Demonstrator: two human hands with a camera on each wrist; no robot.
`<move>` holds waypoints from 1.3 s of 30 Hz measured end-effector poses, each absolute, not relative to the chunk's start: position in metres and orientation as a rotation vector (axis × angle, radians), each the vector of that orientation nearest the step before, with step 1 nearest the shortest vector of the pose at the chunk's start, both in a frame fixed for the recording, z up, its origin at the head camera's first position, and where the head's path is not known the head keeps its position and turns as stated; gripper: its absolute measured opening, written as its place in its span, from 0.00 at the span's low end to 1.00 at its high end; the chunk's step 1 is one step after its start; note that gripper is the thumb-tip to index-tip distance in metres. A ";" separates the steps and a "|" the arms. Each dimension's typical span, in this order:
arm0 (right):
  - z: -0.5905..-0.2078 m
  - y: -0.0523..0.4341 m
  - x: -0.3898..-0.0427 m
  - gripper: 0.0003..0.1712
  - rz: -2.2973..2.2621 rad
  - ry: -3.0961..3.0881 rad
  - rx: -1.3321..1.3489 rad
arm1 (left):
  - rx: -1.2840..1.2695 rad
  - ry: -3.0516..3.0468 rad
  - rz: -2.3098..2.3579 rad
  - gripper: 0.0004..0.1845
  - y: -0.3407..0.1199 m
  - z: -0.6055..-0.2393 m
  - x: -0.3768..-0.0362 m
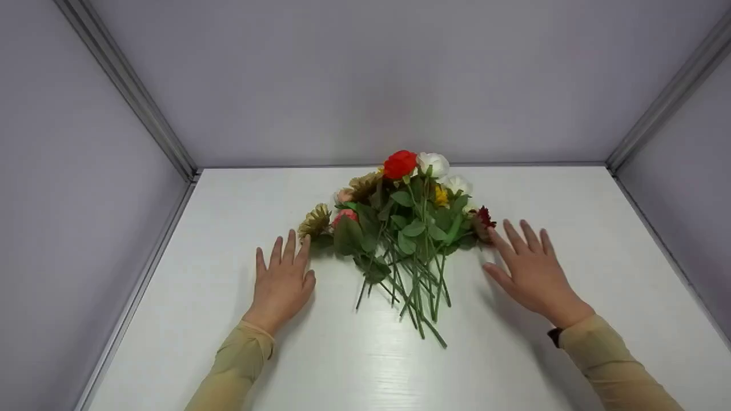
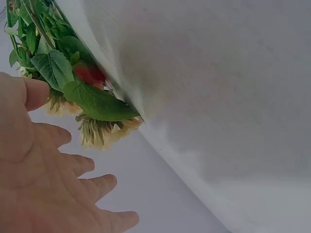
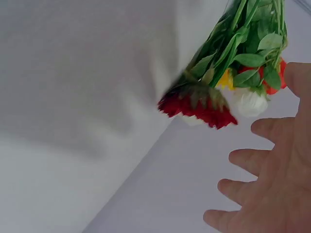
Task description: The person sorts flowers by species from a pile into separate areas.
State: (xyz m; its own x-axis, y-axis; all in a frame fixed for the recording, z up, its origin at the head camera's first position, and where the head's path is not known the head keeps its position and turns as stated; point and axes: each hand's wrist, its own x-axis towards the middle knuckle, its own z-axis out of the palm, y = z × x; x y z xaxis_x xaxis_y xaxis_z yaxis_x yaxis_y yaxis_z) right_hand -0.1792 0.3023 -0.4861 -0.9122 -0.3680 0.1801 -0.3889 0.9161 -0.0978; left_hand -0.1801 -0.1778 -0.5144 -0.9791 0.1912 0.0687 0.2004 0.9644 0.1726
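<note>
A loose heap of long-stemmed flowers lies at the middle of the white table, blooms toward the back and green stems [image 1: 420, 297] toward the front. Among them are a red flower [image 1: 400, 164], a white flower [image 1: 434, 164] and a yellow one [image 1: 441, 196]. My left hand [image 1: 281, 285] is spread flat left of the heap, its fingertips close to a tan flower [image 1: 315, 221]. On the other side my right hand [image 1: 531, 274] is spread too, index fingertip right by a dark red flower [image 1: 484, 218]. Both wrist views show straight fingers and bare palms.
The white table [image 1: 188, 319] is bounded by a pale grey back wall [image 1: 285, 85] and side walls [image 1: 74, 171]. Metal posts [image 1: 137, 94] run up the corners. A dark band [image 1: 554, 337] shows at the right wrist, by the sleeve.
</note>
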 end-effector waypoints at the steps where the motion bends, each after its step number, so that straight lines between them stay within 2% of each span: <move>1: -0.483 0.291 -0.182 0.41 0.180 -2.909 0.650 | -0.301 -3.071 -0.277 0.36 -0.179 -0.514 -0.180; 10: -0.476 0.144 -0.210 0.38 -0.203 -2.686 1.339 | -0.233 -3.107 -0.272 0.36 -0.197 -0.514 -0.171; 14: -0.486 0.094 -0.223 0.39 -0.324 -2.654 1.425 | -0.231 -3.116 -0.282 0.37 -0.198 -0.515 -0.166; 17: -0.494 0.077 -0.232 0.39 -0.359 -2.686 1.393 | -0.246 -3.117 -0.272 0.37 -0.194 -0.516 -0.162; 25: -0.512 0.088 -0.244 0.42 -0.259 -2.919 1.299 | -0.314 -3.112 -0.235 0.38 -0.171 -0.512 -0.154; 39: -0.521 0.167 -0.262 0.43 -0.006 -2.951 1.252 | -0.604 -3.125 -0.181 0.38 -0.091 -0.506 -0.147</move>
State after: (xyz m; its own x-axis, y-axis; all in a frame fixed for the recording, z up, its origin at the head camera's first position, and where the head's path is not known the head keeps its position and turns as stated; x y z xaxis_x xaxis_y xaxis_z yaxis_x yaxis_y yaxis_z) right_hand -0.2624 0.1670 -0.5209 -0.6932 -0.7182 -0.0600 -0.7185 0.6952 -0.0216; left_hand -0.1465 -0.0905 -0.5060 -0.9272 0.3738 -0.0238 0.3686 0.9219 0.1198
